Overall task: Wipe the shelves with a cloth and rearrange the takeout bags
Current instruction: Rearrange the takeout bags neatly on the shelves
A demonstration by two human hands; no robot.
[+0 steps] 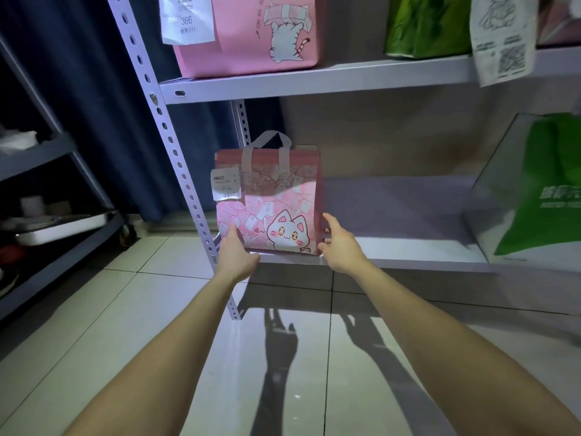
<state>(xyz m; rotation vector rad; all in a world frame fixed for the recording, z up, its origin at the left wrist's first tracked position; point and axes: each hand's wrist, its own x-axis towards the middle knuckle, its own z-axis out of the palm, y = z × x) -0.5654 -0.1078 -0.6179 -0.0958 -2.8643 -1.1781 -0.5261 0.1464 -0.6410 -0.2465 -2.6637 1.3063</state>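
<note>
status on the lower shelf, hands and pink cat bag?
Left hand and right hand clasp the lower corners of the pink cat bag. Bag upright at the lower shelf left end. Green bag sits far right, gap between clear.

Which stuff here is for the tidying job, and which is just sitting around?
For the job: pink cat bag, left hand, right hand, lower shelf, green bag.
Just around: metal tray, blue curtain.
</note>
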